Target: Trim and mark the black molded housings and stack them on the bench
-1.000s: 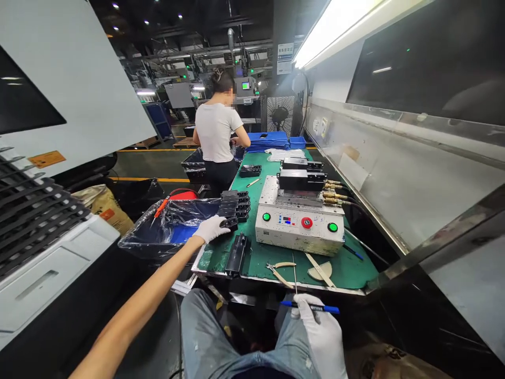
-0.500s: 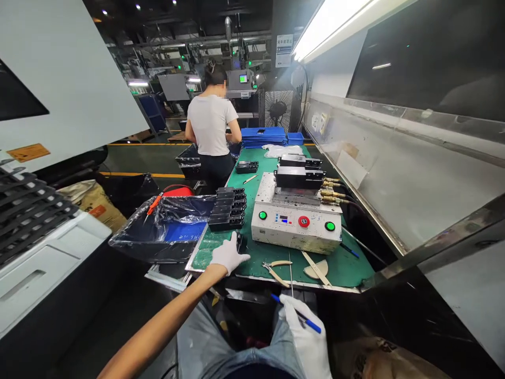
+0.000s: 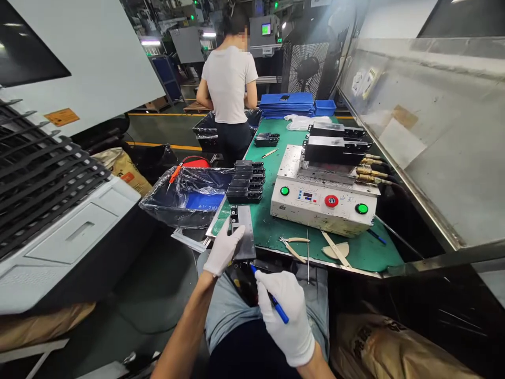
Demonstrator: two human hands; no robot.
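The left grip pinches a flat black metal-faced block at the edge of the green tabletop. Just below it, the right grip pinches a blue pen.

White gloves cover the left hand and the right hand, which holds a blue pen. The surface is green. The white machine carries a red button and green buttons; the stacked fixtures are black.
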